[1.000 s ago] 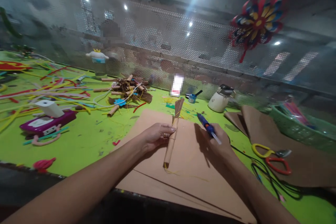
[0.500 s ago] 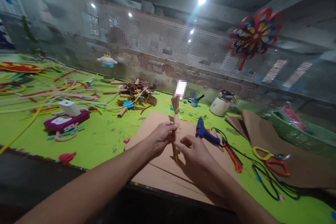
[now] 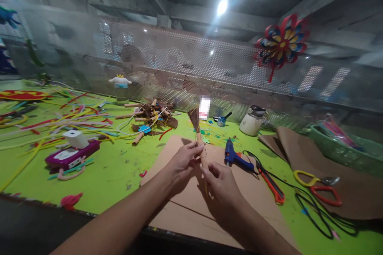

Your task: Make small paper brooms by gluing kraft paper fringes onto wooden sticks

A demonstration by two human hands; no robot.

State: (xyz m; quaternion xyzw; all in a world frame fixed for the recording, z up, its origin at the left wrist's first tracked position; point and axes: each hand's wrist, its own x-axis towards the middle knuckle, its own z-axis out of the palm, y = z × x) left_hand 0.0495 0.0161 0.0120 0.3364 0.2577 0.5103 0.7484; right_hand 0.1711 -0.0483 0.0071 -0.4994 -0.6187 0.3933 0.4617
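A miniature broom (image 3: 194, 121) with brown bristles and a tan rolled handle is between my hands, bristles pointing away from me. My left hand (image 3: 188, 158) is closed round the upper handle, thumb on top. Lower down, my right hand (image 3: 220, 177) pinches the end of the handle, where a thin yellow strand hangs. Beneath both hands lies a tan cardboard sheet (image 3: 176, 219). A blue glue gun (image 3: 236, 157) rests on the sheet to the right of the broom, and a red utility knife (image 3: 271, 185) lies beside it.
More small brooms (image 3: 155, 115) are piled at the back left. Pipe cleaners (image 3: 74, 115) spread over the left, behind a purple power strip (image 3: 73, 155). To the right are scissors (image 3: 317, 185), brown paper (image 3: 302, 159), a green basket (image 3: 344, 151) and a white kettle-like container (image 3: 253, 121).
The broom's bristle end has tipped to the left and its handle now slants. Both hands keep their hold. The whole view has shifted slightly.
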